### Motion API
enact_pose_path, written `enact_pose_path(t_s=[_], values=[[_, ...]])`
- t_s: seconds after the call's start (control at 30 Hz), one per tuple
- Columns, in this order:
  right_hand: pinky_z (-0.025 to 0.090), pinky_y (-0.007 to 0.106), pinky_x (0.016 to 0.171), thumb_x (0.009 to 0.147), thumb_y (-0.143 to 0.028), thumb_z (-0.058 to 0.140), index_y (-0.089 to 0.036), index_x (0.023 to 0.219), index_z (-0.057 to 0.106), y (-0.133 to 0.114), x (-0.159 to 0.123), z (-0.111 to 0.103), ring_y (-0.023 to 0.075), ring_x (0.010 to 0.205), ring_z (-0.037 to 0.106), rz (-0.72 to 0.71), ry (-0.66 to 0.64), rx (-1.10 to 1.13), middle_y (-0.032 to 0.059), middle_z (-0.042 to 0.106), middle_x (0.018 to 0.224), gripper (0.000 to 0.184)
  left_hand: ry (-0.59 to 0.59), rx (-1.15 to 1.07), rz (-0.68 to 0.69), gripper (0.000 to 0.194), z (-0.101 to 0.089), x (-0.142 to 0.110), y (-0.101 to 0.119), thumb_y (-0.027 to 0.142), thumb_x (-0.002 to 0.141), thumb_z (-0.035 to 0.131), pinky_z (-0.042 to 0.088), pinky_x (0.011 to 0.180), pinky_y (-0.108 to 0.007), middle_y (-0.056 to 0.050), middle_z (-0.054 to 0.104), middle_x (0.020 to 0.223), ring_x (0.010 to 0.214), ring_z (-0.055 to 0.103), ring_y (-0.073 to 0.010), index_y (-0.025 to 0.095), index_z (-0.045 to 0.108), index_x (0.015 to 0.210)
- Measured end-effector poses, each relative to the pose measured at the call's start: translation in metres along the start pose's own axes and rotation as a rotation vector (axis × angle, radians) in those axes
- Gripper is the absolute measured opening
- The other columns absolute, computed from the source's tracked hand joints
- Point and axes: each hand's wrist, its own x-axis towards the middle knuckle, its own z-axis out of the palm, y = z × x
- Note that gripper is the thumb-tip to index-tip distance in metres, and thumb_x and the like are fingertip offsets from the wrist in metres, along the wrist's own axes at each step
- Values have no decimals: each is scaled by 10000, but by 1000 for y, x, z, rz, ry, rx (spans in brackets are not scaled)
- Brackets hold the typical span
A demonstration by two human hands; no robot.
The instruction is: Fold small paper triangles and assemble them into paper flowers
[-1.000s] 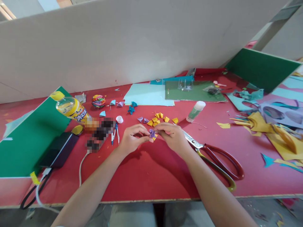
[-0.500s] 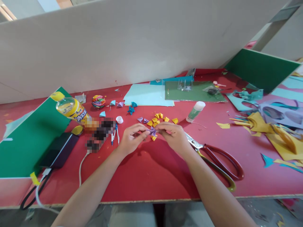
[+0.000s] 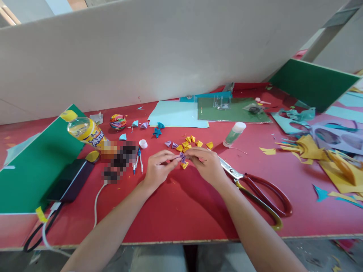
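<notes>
My left hand (image 3: 159, 167) and my right hand (image 3: 206, 163) meet over the middle of the red table (image 3: 176, 204). Both pinch a small folded piece of purple and yellow paper (image 3: 183, 160) between their fingertips. Just beyond the hands lies a cluster of small folded yellow paper pieces (image 3: 190, 142), with two purple ones (image 3: 171, 144) to its left. Red-handled scissors (image 3: 256, 190) lie right of my right hand, blades pointing towards it.
A glue stick (image 3: 234, 133) lies behind the scissors. A yellow drink bottle (image 3: 85, 130), a dark phone (image 3: 70, 179) with a cable, a compass (image 3: 138, 158) and a rubber-band ball (image 3: 118, 121) sit left. Green boards (image 3: 34, 166) flank the table. Paper scraps (image 3: 320, 145) pile at right.
The hands have shifted slightly and kept working the small purple and yellow piece between the fingertips. Nothing else on the table has moved.
</notes>
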Motion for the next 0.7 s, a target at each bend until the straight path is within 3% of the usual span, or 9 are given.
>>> enact_pose_path(t_s=[0.27,0.57,0.7], values=[[453,242,614,740,-33,435,-203,745,627,-5,0,0,137,676,577,-37,-95,36,16,622,781,256,-110,-121,-200,194,3,-1,7,323,615,713,403,423,-189,-3,545,666,506,498,-81,153,622,617],[419,233,597,702,1,413,-186,722,614,-3,-2,7,130,654,551,14,-102,-16,10,607,755,275,-93,-13,-159,272,7,-2,1,316,579,738,350,433,-180,14,496,635,556,468,-87,147,526,560],[423,235,600,722,-5,432,-185,732,617,-2,-1,8,134,668,557,-2,-77,-20,16,609,763,257,-76,-48,-148,281,9,-3,-1,322,576,739,386,458,-176,13,498,653,583,481,-92,145,521,580]])
